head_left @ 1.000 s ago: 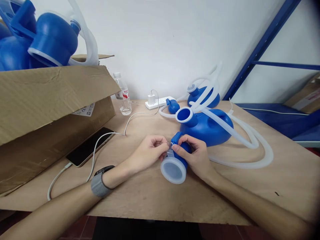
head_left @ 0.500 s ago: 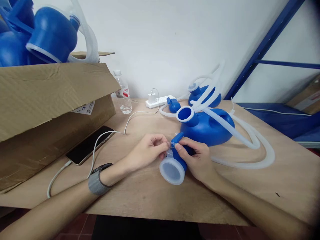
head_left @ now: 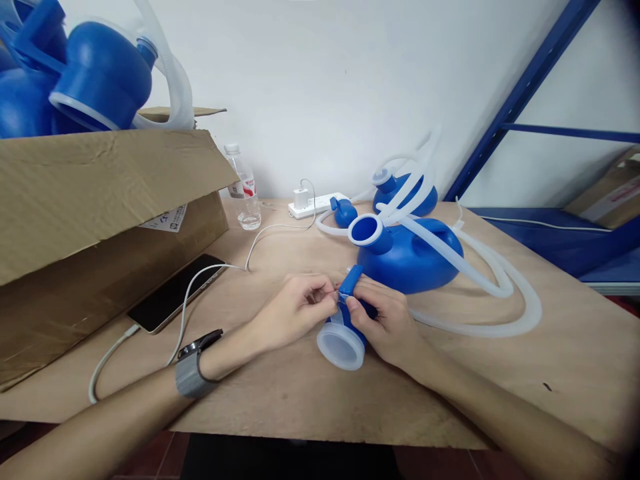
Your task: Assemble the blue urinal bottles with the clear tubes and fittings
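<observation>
A small blue funnel piece [head_left: 345,333] with a translucent white rim lies on the wooden table [head_left: 310,393], mouth toward me. My right hand [head_left: 385,323] wraps round its blue body, thumb on the blue tab at its top. My left hand [head_left: 295,313] is closed in a pinch at the same tab, fingertips meeting my right thumb; what it pinches is too small to name. A grey watch sits on my left wrist. Just behind my hands lies a blue flat bottle [head_left: 407,250] with an open round neck and white corrugated hoses [head_left: 500,293].
An open cardboard box [head_left: 100,200] with blue bottles [head_left: 95,77] stands at the left. A phone [head_left: 173,301] on a white cable lies by it. At the back are a water bottle [head_left: 243,197], a power strip [head_left: 315,203] and another blue bottle [head_left: 405,190]. Blue shelving [head_left: 550,227] is on the right.
Both hands and the funnel piece shifted slightly left and toward me; the pinch at the blue tab has tightened. The camera view drifted a little.
</observation>
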